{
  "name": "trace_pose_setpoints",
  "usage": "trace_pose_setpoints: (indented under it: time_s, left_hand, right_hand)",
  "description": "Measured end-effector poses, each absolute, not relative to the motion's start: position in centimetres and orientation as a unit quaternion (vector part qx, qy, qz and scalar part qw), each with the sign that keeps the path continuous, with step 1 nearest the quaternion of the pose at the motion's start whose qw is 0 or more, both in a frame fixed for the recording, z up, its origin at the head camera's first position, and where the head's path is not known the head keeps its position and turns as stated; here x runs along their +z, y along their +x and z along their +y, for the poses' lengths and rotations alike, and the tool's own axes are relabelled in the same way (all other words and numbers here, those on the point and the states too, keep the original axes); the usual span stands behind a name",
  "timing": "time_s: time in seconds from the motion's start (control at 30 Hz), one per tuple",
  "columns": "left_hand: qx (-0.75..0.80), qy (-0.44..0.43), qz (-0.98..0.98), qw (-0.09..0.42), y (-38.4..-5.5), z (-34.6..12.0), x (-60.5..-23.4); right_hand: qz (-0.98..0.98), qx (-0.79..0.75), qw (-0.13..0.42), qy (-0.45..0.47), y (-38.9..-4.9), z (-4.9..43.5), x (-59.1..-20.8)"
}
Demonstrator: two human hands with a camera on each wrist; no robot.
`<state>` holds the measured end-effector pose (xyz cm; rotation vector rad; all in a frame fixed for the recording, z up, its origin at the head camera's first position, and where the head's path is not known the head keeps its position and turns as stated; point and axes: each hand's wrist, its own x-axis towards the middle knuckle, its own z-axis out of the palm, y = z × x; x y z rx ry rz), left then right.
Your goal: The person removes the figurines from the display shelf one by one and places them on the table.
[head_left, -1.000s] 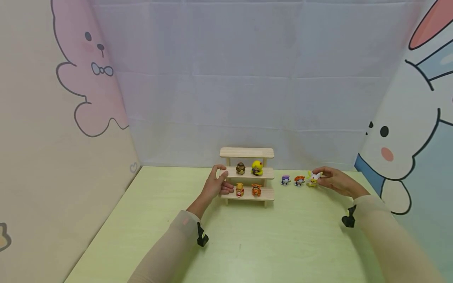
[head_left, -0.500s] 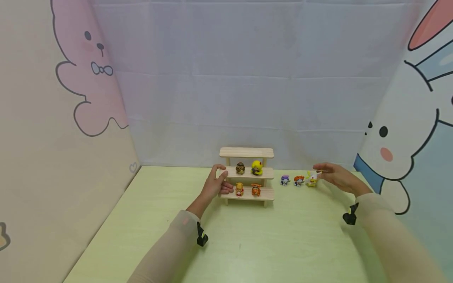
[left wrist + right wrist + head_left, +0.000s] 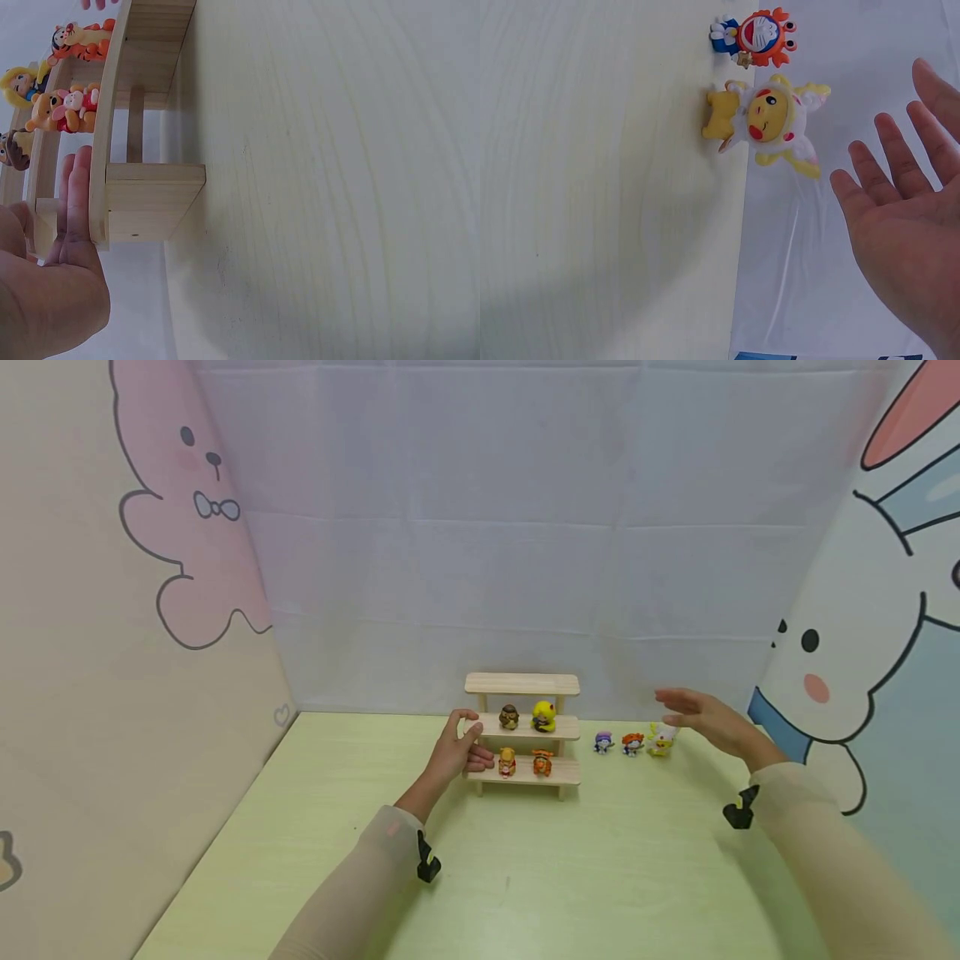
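Left hand: thumb and forefinger clasp the left end of the middle tier of a three-tier wooden stand; other fingers lie straight along the lower tier. Right hand: fingers extended, holding nothing, well apart from the left.

Beside the left fingertips, lower tier: bear figurine, then tiger figurine. Middle tier: brown figurine and yellow-haired figurine.

Below the right hand, near but untouched: yellow figurine in a white eared hood, upright. Between it and the stand, in a row: orange-hooded figurine, purple-topped figurine.

Surface: pale yellow-green table. Behind: creased whitish sheet. Sides: pink bear drawing, left; white rabbit drawing, right.
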<state>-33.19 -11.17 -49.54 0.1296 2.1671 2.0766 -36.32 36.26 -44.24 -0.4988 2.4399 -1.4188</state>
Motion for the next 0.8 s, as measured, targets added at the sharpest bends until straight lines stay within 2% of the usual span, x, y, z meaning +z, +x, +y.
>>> trace_pose_setpoints:
  time_s: [0.8]
  left_hand:
    - [0.695, 0.045, 0.714, 0.073, -33.4, -11.3, -49.8]
  right_hand:
    - [0.825, -0.498, 0.136, -0.23, -35.6, 28.7, -42.5]
